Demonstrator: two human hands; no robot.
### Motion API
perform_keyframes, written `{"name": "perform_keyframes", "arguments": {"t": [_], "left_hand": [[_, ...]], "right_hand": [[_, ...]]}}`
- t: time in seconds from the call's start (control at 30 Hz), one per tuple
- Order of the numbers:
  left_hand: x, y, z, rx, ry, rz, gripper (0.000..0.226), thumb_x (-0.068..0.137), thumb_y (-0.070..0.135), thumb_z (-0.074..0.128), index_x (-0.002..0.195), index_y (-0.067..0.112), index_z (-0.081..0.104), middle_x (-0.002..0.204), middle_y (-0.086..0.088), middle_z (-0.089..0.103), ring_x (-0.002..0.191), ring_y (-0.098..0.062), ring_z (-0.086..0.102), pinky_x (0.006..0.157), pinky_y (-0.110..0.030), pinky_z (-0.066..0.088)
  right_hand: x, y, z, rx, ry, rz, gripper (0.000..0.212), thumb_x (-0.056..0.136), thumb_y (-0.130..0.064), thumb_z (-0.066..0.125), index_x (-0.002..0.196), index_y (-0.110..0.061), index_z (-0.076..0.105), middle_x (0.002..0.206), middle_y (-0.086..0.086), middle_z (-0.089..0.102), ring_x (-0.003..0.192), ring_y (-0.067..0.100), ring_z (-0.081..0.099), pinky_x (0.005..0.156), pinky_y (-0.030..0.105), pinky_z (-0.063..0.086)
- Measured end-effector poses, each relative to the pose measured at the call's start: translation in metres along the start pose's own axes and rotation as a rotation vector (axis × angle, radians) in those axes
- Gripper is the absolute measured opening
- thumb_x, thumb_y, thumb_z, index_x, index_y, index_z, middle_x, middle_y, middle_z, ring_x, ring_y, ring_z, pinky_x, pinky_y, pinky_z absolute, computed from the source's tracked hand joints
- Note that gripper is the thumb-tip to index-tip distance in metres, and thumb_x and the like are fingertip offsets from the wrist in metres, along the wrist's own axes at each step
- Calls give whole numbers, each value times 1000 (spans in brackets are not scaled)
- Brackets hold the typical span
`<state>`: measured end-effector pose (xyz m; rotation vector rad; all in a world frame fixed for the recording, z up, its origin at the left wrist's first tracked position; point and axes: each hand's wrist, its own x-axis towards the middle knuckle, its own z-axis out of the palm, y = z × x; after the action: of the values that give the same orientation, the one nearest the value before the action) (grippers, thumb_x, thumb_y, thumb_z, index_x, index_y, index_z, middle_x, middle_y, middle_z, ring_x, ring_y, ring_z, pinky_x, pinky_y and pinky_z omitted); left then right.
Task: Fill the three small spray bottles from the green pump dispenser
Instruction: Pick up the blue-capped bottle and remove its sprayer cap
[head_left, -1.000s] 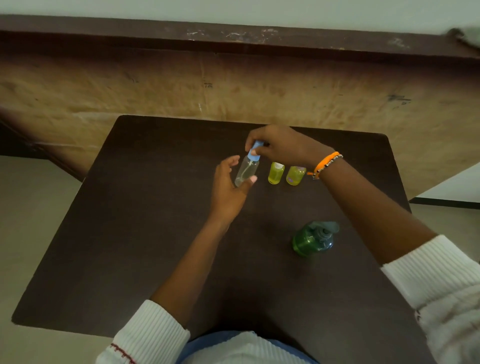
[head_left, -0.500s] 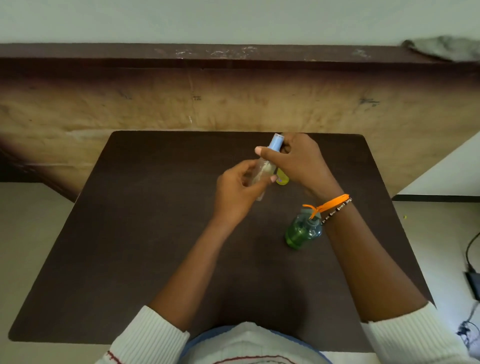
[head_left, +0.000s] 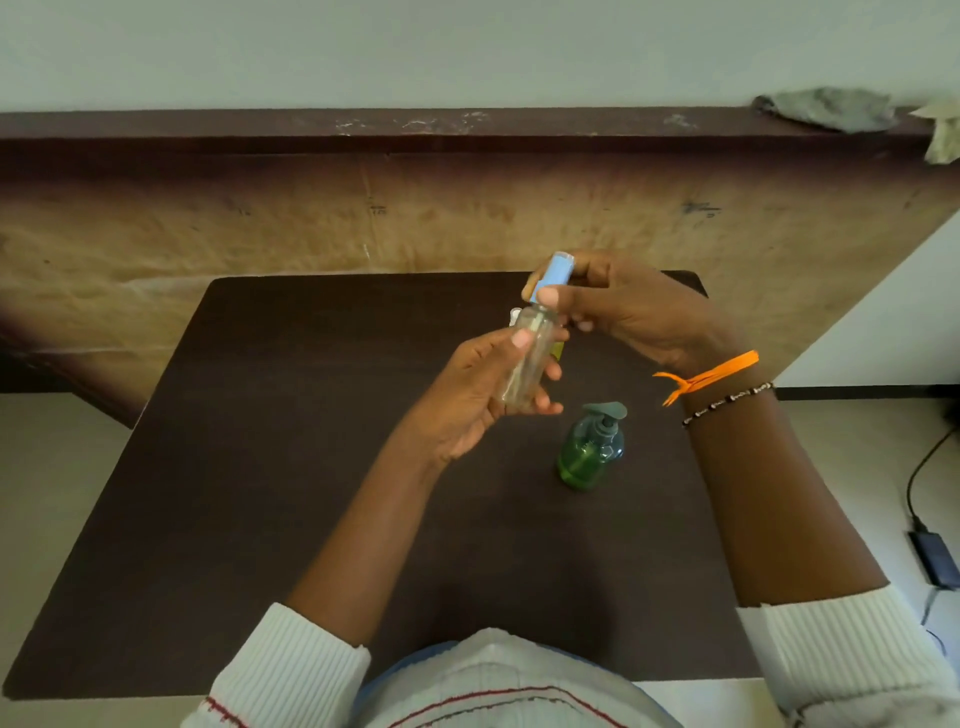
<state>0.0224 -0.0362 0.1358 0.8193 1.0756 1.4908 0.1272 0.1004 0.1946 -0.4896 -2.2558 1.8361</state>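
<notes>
My left hand (head_left: 467, 400) grips a small clear spray bottle (head_left: 527, 364) around its body, lifted above the dark table (head_left: 260, 467). My right hand (head_left: 634, 312) pinches the bottle's light blue cap (head_left: 551, 275) at the top. The bottle looks nearly empty. A sliver of a yellow-green filled bottle (head_left: 714, 353) shows just behind the clear one; the rest of the small bottles are hidden by my hands. The green pump dispenser (head_left: 589, 449) stands on the table below my right wrist, untouched.
A small white object (head_left: 514, 314) lies on the table behind the held bottle. A wooden board and dark ledge run along the far side. A black adapter with cable (head_left: 935, 556) lies on the floor at right.
Both hands have raised the clear bottle off the table and toward me. My left hand closed around its body while my right kept hold of the blue cap.
</notes>
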Motion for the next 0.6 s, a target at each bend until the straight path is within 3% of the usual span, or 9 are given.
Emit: {"name": "perform_keyframes", "arguments": {"t": [0.1, 0.2, 0.3, 0.43, 0.5, 0.6], "left_hand": [[1, 3, -1, 127, 46, 37, 24, 89, 25, 53, 107, 13, 62, 84, 0, 66, 68, -16, 65, 77, -34, 57], [1, 2, 2, 197, 93, 72, 13, 92, 14, 55, 102, 19, 62, 90, -3, 66, 77, -17, 67, 79, -33, 55], [2, 2, 2, 183, 96, 64, 17, 92, 13, 53, 108, 17, 59, 92, -1, 68, 83, -19, 67, 83, -34, 54], [3, 0, 3, 100, 135, 53, 34, 92, 13, 53, 124, 10, 43, 93, -1, 70, 85, -24, 67, 86, -37, 53], [5, -1, 4, 104, 156, 68, 34, 92, 12, 52, 124, 7, 40, 94, -2, 70, 82, -22, 68, 81, -32, 54], [6, -1, 7, 137, 157, 73, 34, 93, 11, 52, 124, 5, 40, 100, -5, 67, 85, -21, 67, 77, -25, 54]], "right_hand": [[-1, 3, -9, 46, 24, -35, 25, 78, -11, 73, 100, -15, 61, 87, 0, 61, 72, 1, 60, 63, 13, 46], [3, 6, -3, -48, 149, 15, 36, 72, -22, 81, 98, -16, 58, 88, 1, 62, 74, 6, 59, 64, 17, 47], [7, 8, 7, -70, 279, 5, 29, 77, -10, 77, 96, -19, 56, 87, 4, 64, 76, 11, 59, 71, 22, 48], [0, 5, 4, 86, 177, -26, 44, 85, 3, 64, 121, -17, 50, 101, 4, 68, 90, 11, 66, 84, 22, 53], [1, 5, 7, 39, 214, 21, 51, 85, -4, 69, 129, -17, 47, 105, -1, 64, 90, 8, 63, 84, 22, 51], [7, 6, 16, -30, 311, 78, 45, 82, -12, 75, 120, -17, 51, 100, 1, 59, 86, 8, 57, 75, 16, 49]]}}
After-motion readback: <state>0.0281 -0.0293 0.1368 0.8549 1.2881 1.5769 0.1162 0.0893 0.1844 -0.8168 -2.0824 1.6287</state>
